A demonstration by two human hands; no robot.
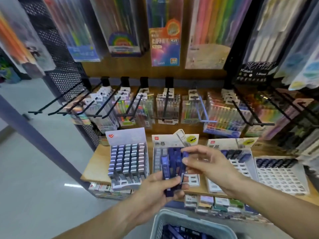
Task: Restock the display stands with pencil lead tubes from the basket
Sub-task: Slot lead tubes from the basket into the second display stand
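Blue lead tubes (170, 171) in hand, restocking partly done.
Left hand (155, 188) grips a bundle; right hand (205, 163) pinches one; right stands (283, 176) mostly empty, basket (174, 219) holds more.

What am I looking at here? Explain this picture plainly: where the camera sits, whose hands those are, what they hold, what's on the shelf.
There is no machine. A person wears one wide-angle camera on the head, looking forward and down, so both arms reach in from below. The left hand grips a bundle of blue lead tubes. The right hand pinches one tube at the bundle's top. Beyond them, on a wooden shelf, stand four display stands: the left stand looks full, the two on the right show many empty slots. Pen packs hang on hooks above. At the bottom edge, a grey basket holds more tubes.
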